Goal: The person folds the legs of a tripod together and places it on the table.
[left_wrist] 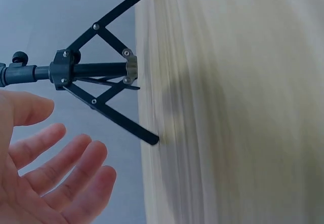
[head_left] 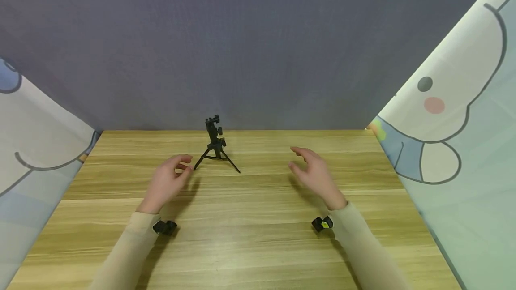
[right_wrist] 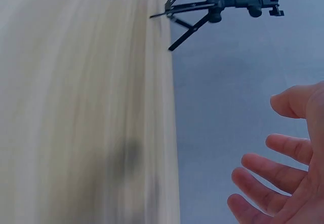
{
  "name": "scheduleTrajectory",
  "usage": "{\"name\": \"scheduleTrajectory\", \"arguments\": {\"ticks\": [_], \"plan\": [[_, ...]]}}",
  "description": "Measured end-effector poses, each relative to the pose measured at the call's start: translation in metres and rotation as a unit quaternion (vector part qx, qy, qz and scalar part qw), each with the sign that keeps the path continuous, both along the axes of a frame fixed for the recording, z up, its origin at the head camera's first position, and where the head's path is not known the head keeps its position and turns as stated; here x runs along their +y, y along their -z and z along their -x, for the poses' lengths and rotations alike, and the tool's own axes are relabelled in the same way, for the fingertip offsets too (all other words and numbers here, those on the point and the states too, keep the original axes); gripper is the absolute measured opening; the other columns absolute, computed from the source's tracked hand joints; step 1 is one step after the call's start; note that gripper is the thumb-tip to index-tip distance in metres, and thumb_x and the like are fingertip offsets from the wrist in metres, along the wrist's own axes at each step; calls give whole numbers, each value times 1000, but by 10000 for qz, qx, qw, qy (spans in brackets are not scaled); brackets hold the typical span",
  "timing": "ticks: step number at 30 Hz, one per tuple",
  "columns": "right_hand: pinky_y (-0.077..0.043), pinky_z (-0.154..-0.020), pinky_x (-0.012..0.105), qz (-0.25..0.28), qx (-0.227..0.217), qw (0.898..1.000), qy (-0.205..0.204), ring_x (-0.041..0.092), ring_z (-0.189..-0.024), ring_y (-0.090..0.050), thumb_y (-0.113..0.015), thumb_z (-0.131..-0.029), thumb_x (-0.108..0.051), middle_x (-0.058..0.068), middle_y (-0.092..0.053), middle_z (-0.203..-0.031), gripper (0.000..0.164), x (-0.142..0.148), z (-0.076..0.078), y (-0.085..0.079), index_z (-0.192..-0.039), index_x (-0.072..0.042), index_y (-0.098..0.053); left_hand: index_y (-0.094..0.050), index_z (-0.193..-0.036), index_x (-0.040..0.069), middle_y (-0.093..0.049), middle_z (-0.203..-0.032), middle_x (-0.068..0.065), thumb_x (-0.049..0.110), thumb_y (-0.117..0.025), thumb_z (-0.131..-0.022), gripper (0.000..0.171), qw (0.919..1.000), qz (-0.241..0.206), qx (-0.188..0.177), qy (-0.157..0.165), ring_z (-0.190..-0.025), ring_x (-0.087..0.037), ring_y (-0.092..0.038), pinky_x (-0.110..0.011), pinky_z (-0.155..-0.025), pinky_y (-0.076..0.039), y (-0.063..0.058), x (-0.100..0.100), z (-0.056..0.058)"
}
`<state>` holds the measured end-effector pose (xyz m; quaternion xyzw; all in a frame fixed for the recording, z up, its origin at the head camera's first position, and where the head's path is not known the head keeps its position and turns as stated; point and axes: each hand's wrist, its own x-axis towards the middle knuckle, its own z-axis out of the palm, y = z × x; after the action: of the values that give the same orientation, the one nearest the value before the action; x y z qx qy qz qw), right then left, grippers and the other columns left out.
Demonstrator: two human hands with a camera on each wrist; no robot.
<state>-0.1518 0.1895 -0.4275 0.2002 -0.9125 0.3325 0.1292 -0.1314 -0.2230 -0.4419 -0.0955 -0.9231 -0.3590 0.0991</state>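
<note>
A small black tripod [head_left: 216, 147] stands upright on the table with its legs spread, left of the middle in the head view. Just to its left is my left hand [head_left: 170, 181], fingers relaxed and slightly bent, holding nothing. In the left wrist view the tripod [left_wrist: 104, 72] shows its hinged legs and a knob, close beyond the thumb. My right hand [head_left: 316, 174] hovers over the table farther off on the right side, its fingers loosely bent and nothing in them. The right wrist view has the tripod [right_wrist: 212, 5] near its top edge, away from the fingers.
The wooden table [head_left: 250, 236] reaches back to a dark grey panel [head_left: 242, 48]. Cartoon-printed sheets hang along both sides, one on the right [head_left: 443, 115] and one on the left [head_left: 40, 133]. A small black device [head_left: 165, 227] sits at each wrist.
</note>
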Motion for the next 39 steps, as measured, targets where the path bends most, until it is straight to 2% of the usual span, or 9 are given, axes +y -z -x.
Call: {"name": "scheduleTrajectory", "arguments": {"ticks": [6,12,18,20,24,33,39], "plan": [[-50,-94,53,652,-335,9968,-327,31,-116,-60,-70,-95,-16,14,-62,-132,45,-21,12,-4,-136,-3,-58,-64,-125,1,-65,-121,-15,18,-63,-99,31,9996,-252,-78,59,-99,-32,-65,-50,-79,-56,1,10,12],[-47,-99,54,1408,-912,9833,-700,25,-120,-58,-67,-97,-13,9,-59,-137,43,-45,22,-8,-139,-9,-58,-63,-126,1,-62,-124,-16,18,-64,-99,33,9991,-415,-55,87,-105,-34,-61,-51,-84,-53,3,19,22],[-47,-100,50,1781,-1115,9725,-1004,22,-120,-58,-66,-98,-14,7,-60,-135,41,-68,29,-13,-138,-9,-58,-61,-130,3,-59,-128,-15,22,-63,-100,35,9970,-688,-359,72,-108,-32,-61,-49,-90,-53,10,27,32],[-47,-100,50,2004,-1176,9661,-1123,22,-120,-58,-66,-98,-12,10,-60,-134,41,-75,31,-14,-137,-7,-58,-60,-131,4,-59,-129,-14,23,-63,-100,36,9955,-826,-449,78,-109,-31,-61,-48,-91,-53,11,30,35],[-50,-98,43,2331,-1279,9557,-1259,22,-118,-59,-66,-97,-8,10,-62,-131,39,-89,34,-16,-136,-7,-59,-61,-130,4,-59,-128,-14,23,-62,-101,35,9934,-1044,-474,65,-108,-31,-61,-48,-90,-53,12,33,37],[-51,-96,34,2774,-1494,9368,-1520,23,-117,-60,-67,-96,-6,14,-63,-128,39,-121,43,-23,-135,-6,-59,-65,-124,0,-62,-121,-18,13,-63,-99,28,9943,-1028,-272,-38,-102,-32,-63,-48,-85,-55,13,34,39],[-52,-94,31,3005,-1639,9292,-1394,16,-113,-61,-67,-97,-9,9,-65,-126,39,-140,54,-32,-135,-11,-60,-70,-117,0,-65,-115,-18,15,-66,-98,25,9955,-907,-228,-161,-97,-32,-65,-48,-81,-57,13,35,41]]}}
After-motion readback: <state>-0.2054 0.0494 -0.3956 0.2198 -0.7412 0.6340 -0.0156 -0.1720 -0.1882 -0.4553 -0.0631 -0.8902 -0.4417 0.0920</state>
